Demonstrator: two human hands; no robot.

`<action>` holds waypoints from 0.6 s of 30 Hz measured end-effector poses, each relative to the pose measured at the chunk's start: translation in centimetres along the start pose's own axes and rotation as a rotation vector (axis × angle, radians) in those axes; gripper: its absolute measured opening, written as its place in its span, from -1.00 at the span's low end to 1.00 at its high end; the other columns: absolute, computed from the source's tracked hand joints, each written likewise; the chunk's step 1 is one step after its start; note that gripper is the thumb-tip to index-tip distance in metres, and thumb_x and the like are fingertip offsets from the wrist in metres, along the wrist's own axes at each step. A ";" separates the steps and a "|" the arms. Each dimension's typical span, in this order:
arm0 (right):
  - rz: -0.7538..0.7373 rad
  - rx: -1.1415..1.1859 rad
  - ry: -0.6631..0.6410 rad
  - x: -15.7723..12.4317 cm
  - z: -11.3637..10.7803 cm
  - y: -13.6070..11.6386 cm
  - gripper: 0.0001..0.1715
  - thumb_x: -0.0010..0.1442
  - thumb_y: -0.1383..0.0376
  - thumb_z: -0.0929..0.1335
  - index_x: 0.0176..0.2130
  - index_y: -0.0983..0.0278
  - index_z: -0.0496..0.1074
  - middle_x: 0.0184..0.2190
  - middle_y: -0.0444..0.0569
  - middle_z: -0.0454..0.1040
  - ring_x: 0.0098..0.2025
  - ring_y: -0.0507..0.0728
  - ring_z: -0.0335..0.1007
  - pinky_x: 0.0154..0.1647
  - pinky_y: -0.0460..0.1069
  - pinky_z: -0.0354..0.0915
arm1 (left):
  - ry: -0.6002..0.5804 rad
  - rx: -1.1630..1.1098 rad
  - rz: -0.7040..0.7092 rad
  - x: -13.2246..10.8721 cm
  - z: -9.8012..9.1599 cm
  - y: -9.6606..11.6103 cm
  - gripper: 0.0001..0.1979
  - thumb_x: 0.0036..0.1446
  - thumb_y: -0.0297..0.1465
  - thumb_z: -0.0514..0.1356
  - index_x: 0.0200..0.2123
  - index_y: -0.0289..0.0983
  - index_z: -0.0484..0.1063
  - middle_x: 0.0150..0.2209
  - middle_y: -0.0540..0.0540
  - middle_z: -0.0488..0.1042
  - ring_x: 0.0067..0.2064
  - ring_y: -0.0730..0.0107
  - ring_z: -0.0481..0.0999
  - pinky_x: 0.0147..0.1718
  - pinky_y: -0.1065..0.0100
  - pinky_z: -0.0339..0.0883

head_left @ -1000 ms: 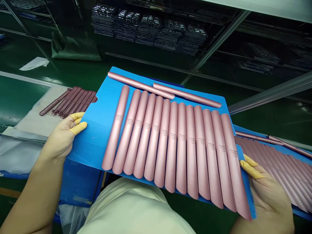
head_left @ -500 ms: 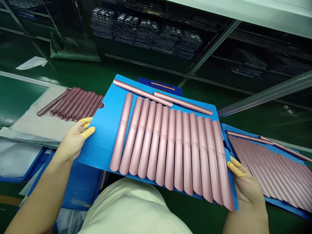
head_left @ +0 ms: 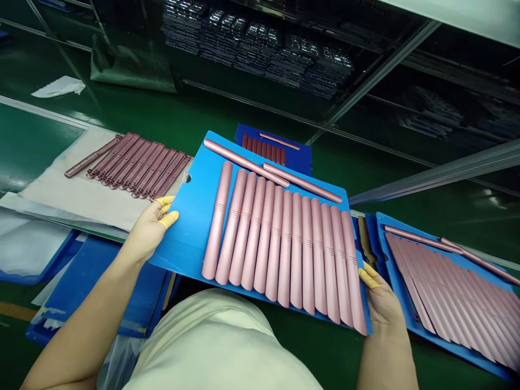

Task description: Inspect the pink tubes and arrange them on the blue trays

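"What's in front of that person?"

"A blue board (head_left: pixel 190 216), held up in both hands above a cream top (head_left: pixel 215 346). A row of pink tubes (head_left: pixel 280 244) lies side by side across it, and two slim pink rods (head_left: pixel 260 170) lie beyond that row, near the board's far edge."

"How are the hands?"

"Both are closed on the board. The left hand (head_left: pixel 149 233) pinches the near left edge, with yellow finger cots (head_left: pixel 168 219) on top. The right hand (head_left: pixel 384 300) grips the opposite edge, beside the last tube, its fingers curled over the rim."

"What's around the board?"

"To its right is a second blue board (head_left: pixel 390 222), loaded with more pink tubes. Behind it sits a small navy tray (head_left: pixel 300 157) holding darker pieces. To its left, dark red strips (head_left: pixel 138 165) lie in a row on a white sheet (head_left: pixel 73 200)."
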State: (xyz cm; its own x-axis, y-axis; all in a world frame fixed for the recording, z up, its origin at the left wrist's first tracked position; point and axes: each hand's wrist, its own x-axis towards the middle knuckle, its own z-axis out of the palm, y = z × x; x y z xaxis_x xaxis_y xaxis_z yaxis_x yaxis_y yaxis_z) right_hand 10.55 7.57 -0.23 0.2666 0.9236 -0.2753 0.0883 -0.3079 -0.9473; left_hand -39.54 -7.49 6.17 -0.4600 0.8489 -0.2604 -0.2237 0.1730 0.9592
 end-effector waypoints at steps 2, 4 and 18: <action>0.000 -0.002 -0.006 1.0 -0.1 0.6 -0.54 -0.26 0.18 0.51 -0.26 0.20 0.54 -0.21 0.10 0.53 -0.03 0.20 0.39 -0.01 0.03 0.27 | 0.003 0.000 -0.003 0.1 0.3 -0.2 -0.53 -0.05 -0.26 0.27 -0.04 -0.23 0.33 -0.15 -0.13 0.48 -0.19 0.23 0.50 -0.28 0.27 0.42; -0.011 0.006 -0.013 2.0 0.0 1.4 -0.49 -0.32 0.16 0.52 -0.27 0.20 0.54 -0.24 0.06 0.55 -0.05 0.21 0.41 0.02 0.05 0.28 | 0.022 -0.007 0.004 0.6 0.5 -0.9 -0.54 -0.05 -0.27 0.27 -0.05 -0.23 0.33 -0.16 -0.13 0.48 -0.19 0.23 0.49 -0.25 0.26 0.41; 0.052 -0.042 -0.081 8.8 4.3 11.8 -0.43 -0.40 0.13 0.49 -0.29 0.24 0.50 -0.41 -0.06 0.57 -0.29 0.17 0.48 -0.09 0.13 0.37 | 0.120 0.105 0.003 9.5 2.4 -18.7 -0.58 -0.09 -0.30 0.16 -0.11 -0.31 0.28 -0.25 -0.17 0.48 -0.18 0.20 0.49 -0.09 0.12 0.32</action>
State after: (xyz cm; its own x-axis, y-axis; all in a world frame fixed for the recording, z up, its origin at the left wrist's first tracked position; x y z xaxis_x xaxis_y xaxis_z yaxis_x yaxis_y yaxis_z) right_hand 9.85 13.00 -14.52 0.1941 0.9208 -0.3383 0.1173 -0.3641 -0.9239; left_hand -37.68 -1.44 -13.98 -0.5617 0.7846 -0.2625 -0.1335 0.2271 0.9647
